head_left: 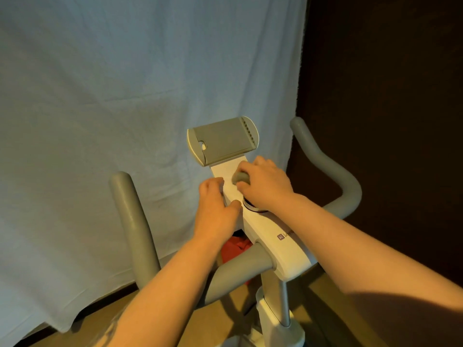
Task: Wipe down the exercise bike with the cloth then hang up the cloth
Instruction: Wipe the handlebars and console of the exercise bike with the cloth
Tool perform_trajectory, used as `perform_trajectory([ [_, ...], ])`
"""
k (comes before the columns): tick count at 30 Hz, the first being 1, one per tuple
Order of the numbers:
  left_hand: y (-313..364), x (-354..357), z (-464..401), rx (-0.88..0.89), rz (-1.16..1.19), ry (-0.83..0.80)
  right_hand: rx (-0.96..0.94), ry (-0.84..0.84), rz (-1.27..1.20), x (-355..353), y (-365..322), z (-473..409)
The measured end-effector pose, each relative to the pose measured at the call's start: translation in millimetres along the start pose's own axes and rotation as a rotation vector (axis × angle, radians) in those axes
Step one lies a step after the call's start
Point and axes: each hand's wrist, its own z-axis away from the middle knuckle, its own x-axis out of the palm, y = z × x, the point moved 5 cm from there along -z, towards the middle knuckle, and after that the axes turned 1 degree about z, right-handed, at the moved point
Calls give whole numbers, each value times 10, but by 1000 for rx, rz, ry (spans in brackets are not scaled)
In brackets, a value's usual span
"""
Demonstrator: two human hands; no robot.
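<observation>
Cloth: small white piece lying on the white console of the exercise bike, just in front of the grey tablet holder, between the two hands. Hard to separate white cloth from white console, so its exact edges are unclear. Left hand rests palm-down on the left side of it, fingers close together and bent down over the console's left edge, thumb lying across the cloth toward the knob; whether they clamp the cloth or just press on it, cannot tell. Right hand sits over the grey knob, fingers curled around it from above, fingertips at the knob's left side touching or just beside the cloth. White ring at the knob's base shows under the right palm. Both forearms come in from the bottom of the frame, bare, angled up toward the console, wrists roughly straight. Grey handlebars: one upright to the left, one curving up at right, one short bar entering the console near the left forearm. Something red is visible below the console, partly hidden. White sheet hangs behind the bike; wooden floor below.
</observation>
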Motion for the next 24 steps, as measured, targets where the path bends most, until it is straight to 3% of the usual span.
perform_trajectory([
  [2,-4,1,1,-12,6,1,-142,-73,-6,54,-128,-21],
  [3,-6,5,3,-13,0,-3,-121,-94,-21,61,-103,-68],
  [7,-16,7,9,-25,-14,-20,178,-18,-23,53,108,-200],
  [10,0,0,16,-13,-6,-25,-6,-134,-73,97,-79,-213],
  [12,4,13,9,-10,-14,-25,-8,-176,-147,89,-60,-237],
  [15,8,23,10,9,-49,-38,178,-49,-46,66,81,-241],
  [17,5,16,13,5,-50,-39,163,21,89,82,19,-190],
  [20,12,18,12,7,-59,-44,59,-32,-54,96,-4,-133],
  [22,14,24,15,8,-56,-50,168,-54,-184,42,136,-126],
  [24,13,20,14,11,-50,-48,289,-12,-82,15,185,-33],
])
